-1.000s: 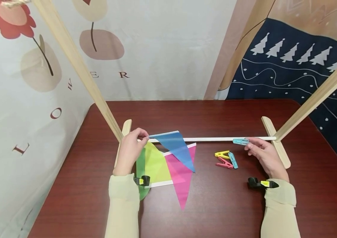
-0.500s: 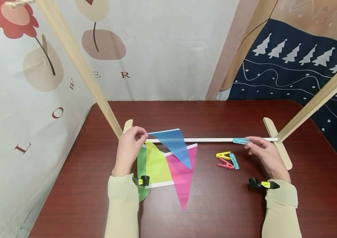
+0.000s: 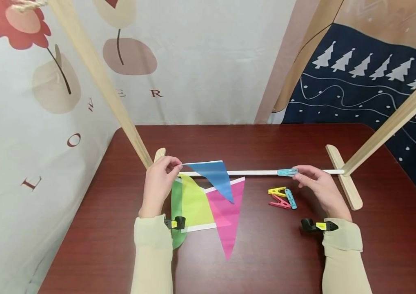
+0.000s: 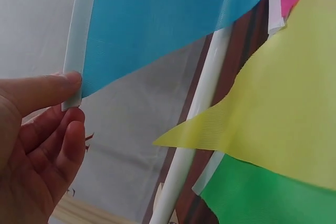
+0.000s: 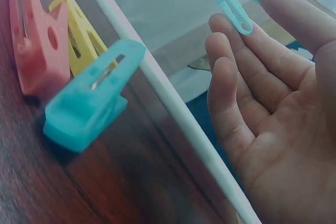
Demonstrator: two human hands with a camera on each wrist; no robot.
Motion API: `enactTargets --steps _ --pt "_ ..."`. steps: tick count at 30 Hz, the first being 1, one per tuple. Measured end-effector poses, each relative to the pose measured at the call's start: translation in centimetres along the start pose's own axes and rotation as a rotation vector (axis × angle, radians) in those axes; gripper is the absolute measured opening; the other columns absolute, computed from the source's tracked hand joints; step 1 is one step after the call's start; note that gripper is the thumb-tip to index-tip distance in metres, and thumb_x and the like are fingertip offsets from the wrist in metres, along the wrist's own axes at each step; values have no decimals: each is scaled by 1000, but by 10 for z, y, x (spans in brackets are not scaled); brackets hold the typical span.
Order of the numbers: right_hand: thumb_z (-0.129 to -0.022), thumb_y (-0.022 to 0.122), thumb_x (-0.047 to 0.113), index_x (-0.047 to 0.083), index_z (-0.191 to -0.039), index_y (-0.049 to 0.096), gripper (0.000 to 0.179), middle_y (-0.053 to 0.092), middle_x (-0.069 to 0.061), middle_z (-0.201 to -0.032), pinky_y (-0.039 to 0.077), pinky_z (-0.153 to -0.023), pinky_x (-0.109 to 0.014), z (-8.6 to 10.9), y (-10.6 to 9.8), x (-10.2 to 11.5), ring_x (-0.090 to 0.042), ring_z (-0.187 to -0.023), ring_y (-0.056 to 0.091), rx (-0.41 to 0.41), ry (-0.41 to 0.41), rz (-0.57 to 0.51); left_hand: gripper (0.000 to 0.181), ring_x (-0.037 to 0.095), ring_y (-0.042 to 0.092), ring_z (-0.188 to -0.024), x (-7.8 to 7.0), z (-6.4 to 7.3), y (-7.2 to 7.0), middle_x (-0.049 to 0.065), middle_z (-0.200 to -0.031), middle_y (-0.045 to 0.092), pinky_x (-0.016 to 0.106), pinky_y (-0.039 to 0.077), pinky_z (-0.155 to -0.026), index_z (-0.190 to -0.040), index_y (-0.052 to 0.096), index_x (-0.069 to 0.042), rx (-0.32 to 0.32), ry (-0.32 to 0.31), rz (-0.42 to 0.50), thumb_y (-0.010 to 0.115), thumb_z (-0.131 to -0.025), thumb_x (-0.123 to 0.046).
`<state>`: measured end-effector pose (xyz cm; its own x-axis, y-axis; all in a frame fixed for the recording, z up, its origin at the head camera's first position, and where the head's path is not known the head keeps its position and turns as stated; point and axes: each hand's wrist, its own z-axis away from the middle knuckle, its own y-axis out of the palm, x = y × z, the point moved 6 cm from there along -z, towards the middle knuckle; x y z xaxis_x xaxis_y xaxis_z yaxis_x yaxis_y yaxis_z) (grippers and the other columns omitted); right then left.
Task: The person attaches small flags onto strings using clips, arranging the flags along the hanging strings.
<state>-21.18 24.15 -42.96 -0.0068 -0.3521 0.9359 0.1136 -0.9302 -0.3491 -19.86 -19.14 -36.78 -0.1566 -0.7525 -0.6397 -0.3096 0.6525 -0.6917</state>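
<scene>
My left hand [image 3: 159,181] pinches the left end of the white-edged blue pennant [image 3: 213,175] between thumb and fingers. The pennant hangs in front of the white rod [image 3: 253,173], its tip over a pink pennant [image 3: 226,220]. In the left wrist view the thumb lies on the white band of the blue cloth [image 4: 157,19]. My right hand [image 3: 321,190] pinches a light blue clothespin [image 3: 286,172] by its handles, close to the rod in the head view. The right wrist view shows the clothespin [image 5: 231,3] partly cut off at the top.
Yellow [image 3: 197,204] and green pennants [image 3: 176,239] lie by the pink one. A yellow clothespin [image 3: 276,191], a red clothespin [image 3: 279,202] and another blue clothespin [image 3: 290,199] lie on the brown table [image 3: 266,253]. Slanting wooden posts [image 3: 99,77] rise at both ends of the rod.
My right hand has moved left with the clothespin, towards the blue pennant. The left hand has lifted slightly, and the pennant's tip has risen and shifted left.
</scene>
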Motion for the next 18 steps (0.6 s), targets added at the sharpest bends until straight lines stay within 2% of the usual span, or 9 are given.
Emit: enactTargets --steps 6,12,18 --pt "-88 60 31 10 -122 56 40 63 9 -95 48 -72 -26 -1 4 5 -25 -79 58 0 2 25 6 13 58 -75 0 0 -2 -2 -85 63 30 47 -69 -89 67 -17 -4 -3 -1 67 -84 -18" --pt "-87 61 35 12 -122 56 42 61 7 -100 50 -74 -27 -5 11 14 -21 -81 58 1 -4 29 7 14 60 -77 -1 0 -5 -2 -88 62 31 48 -70 -90 67 -16 -39 2 8 67 -84 -15" --pt "-86 61 38 12 -124 54 45 60 3 -104 51 -74 -29 -6 17 19 -29 -84 58 13 -13 66 9 15 60 -78 -3 0 -6 -1 -87 62 31 49 -71 -91 67 -15 -62 8 29 67 -83 -13"
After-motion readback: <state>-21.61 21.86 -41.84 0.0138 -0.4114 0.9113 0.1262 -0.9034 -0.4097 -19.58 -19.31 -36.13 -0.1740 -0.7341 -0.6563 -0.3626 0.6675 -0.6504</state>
